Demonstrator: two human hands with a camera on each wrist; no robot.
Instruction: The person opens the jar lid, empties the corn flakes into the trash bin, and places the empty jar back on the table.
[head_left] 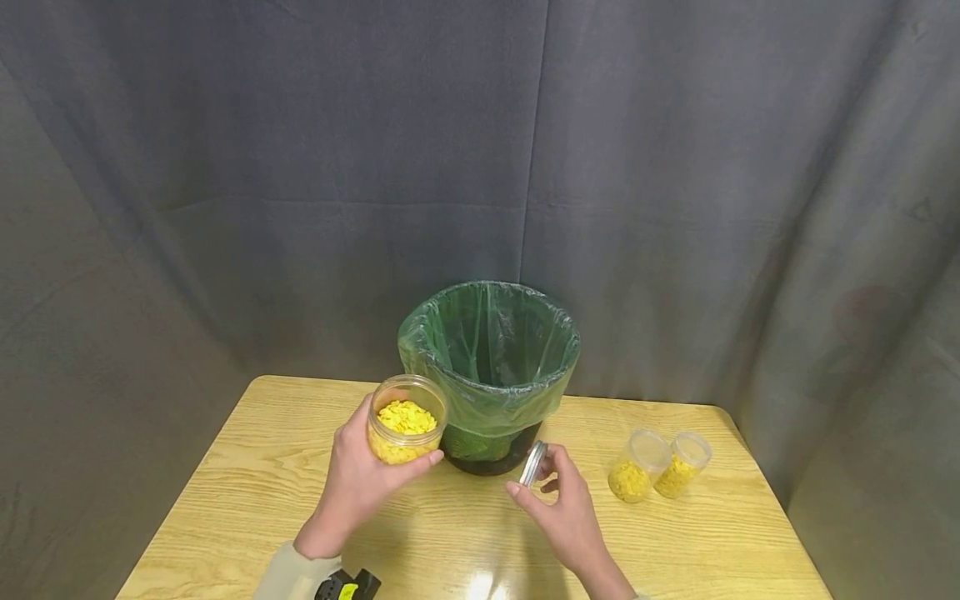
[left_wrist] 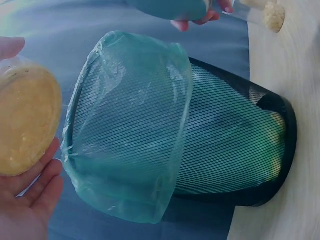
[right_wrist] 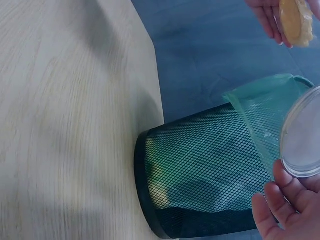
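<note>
My left hand [head_left: 363, 475] grips a clear plastic jar [head_left: 406, 392] without its lid, partly filled with yellow flakes [head_left: 407, 417]. The jar leans slightly and is held up in front of the trash can's left side. In my right hand [head_left: 566, 517] a round silver lid [head_left: 533, 464] is pinched on edge between thumb and fingers, just right of the can's base. Between and behind the hands stands a black mesh trash can [right_wrist: 200, 170] lined with a green plastic bag [head_left: 487, 400]. In the left wrist view the jar's bottom [left_wrist: 27, 117] shows the yellow contents through it.
Two smaller clear containers, a wider one [head_left: 637, 467] and a narrower one [head_left: 684, 465], stand side by side on the right of the wooden table [head_left: 247, 467], with yellow pieces inside. A grey curtain [head_left: 337, 167] hangs behind the table and along both sides.
</note>
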